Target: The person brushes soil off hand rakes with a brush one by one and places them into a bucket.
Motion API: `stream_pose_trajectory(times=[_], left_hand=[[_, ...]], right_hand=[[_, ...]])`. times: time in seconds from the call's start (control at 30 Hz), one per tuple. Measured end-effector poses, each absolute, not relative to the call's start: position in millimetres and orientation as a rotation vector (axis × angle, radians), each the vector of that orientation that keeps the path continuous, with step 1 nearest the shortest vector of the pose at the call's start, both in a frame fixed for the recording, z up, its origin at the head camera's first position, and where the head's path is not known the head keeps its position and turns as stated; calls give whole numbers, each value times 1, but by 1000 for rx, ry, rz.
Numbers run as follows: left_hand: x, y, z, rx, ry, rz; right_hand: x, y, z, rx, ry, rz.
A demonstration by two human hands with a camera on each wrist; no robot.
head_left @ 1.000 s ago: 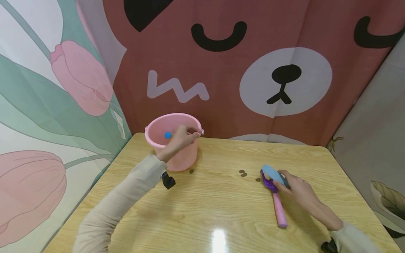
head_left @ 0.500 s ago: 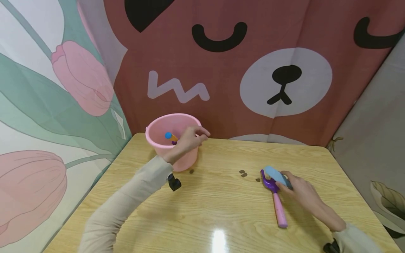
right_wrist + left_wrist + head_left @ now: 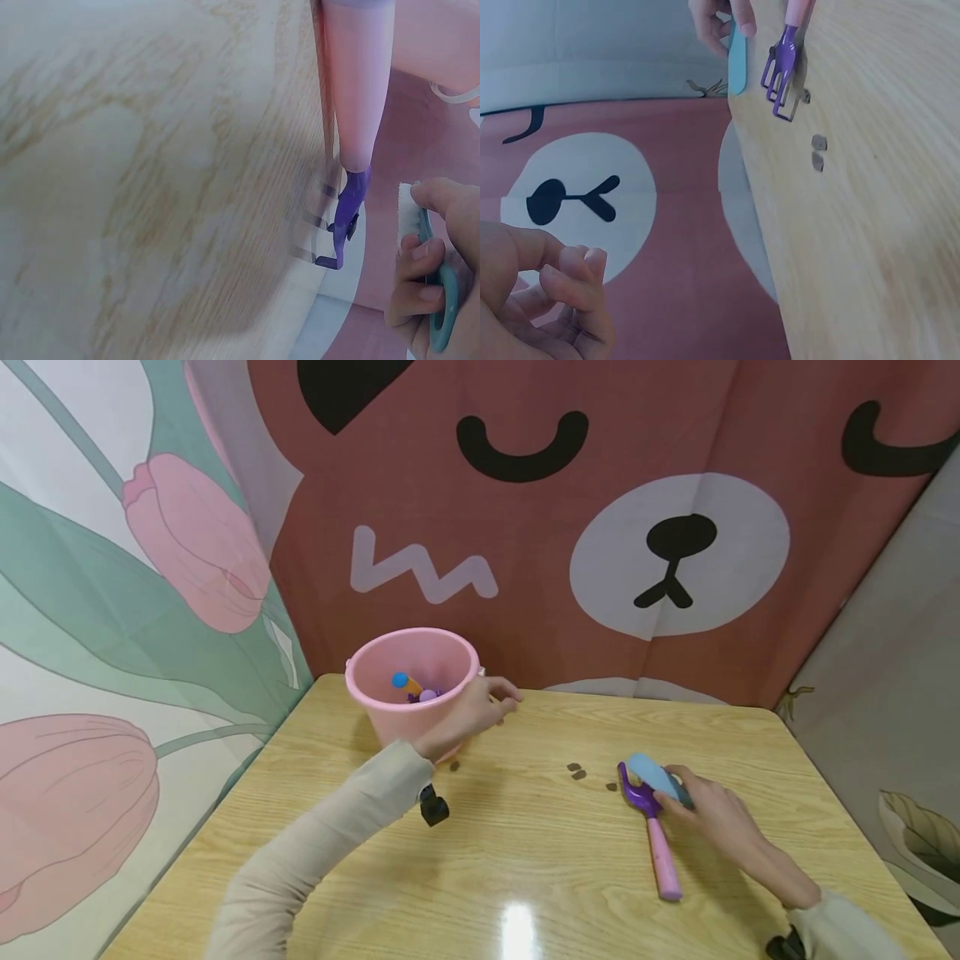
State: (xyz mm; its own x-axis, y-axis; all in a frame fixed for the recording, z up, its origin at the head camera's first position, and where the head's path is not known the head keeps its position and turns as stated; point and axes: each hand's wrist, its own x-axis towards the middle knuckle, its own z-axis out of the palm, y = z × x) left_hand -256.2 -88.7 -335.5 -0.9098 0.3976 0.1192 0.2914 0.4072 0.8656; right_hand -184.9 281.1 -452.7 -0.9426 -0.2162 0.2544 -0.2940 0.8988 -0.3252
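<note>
My left hand hovers at the right side of a pink bucket, its fingers loosely bent and nothing between them. Inside the bucket lie a blue-and-orange piece and a lilac round piece. On the right, my right hand grips a light blue scrub brush; in the right wrist view its white bristles and looped teal handle show. Beside the brush lies a small hand rake with purple tines and a pink handle, partly overlapped by the brush in the head view.
Several small dark brown flat bits are scattered on the wooden table, one close to the rake's tines and another by the bucket's base. A curtain with a bear print hangs right behind the table's back edge.
My left hand has moved out from over the bucket to the right and slightly nearer, uncovering the pieces inside. The right hand and brush shifted slightly right at first, then stayed still.
</note>
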Motion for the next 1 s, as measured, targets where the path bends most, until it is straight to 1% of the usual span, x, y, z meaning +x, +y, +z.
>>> stream_pose_trajectory(times=[0.23, 0.5, 0.7, 1.0], left_hand=[[-254, -82, -344, 598, 2600, 1395], [-257, -60, -368, 588, 2590, 1453], [-256, -54, -386, 542, 2519, 1489], [-254, -37, -404, 501, 2463, 1499]], right_hand=[[-185, 281, -455, 380, -2870, 537], [-184, 282, -456, 371, -2874, 529], [-183, 281, -456, 360, -2876, 536], [-183, 282, -455, 358, -2870, 538]])
